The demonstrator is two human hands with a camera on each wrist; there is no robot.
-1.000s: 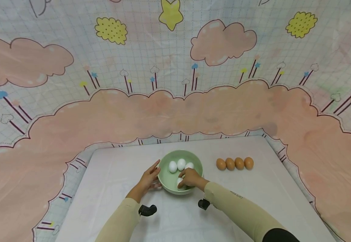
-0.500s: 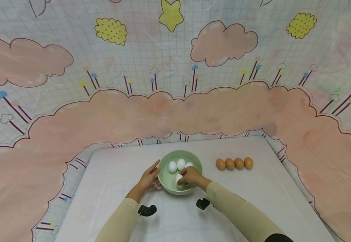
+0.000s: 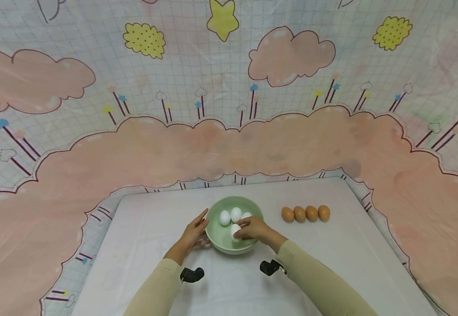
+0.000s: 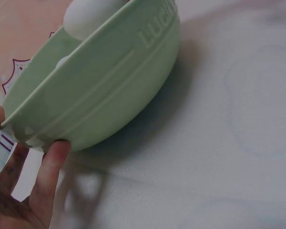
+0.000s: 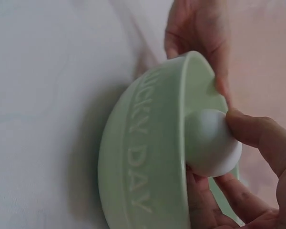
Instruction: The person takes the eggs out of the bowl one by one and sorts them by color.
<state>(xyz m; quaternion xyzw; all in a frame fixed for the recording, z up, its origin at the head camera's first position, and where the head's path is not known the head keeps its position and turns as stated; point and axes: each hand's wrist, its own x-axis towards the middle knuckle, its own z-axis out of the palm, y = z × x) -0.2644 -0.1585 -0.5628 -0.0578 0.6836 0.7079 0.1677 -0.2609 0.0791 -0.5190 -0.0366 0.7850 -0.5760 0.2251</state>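
Note:
A pale green bowl (image 3: 219, 239) with raised lettering on its outer wall stands on the table. My right hand (image 3: 254, 230) pinches a white egg (image 5: 212, 143) between thumb and fingers at the near right inside of the bowl; in the right wrist view the egg bulges past the rim. Three other white eggs lie toward the back of the bowl, among them a left egg (image 3: 225, 217), a middle egg (image 3: 236, 214) and a right one partly behind my fingers. With fingers extended, my left hand (image 3: 192, 233) touches the bowl's left side from outside.
Several brown eggs (image 3: 299, 214) lie in a short row to the right of the bowl. A white cloth covers the table (image 3: 149, 228), and a printed curtain (image 3: 229, 149) hangs behind its far edge. Black wrist cameras sit under both sleeves.
The pinched white egg has shifted slightly up and away from the bowl's near wall. My right forearm has moved a little to the right. My left hand stays at the bowl.

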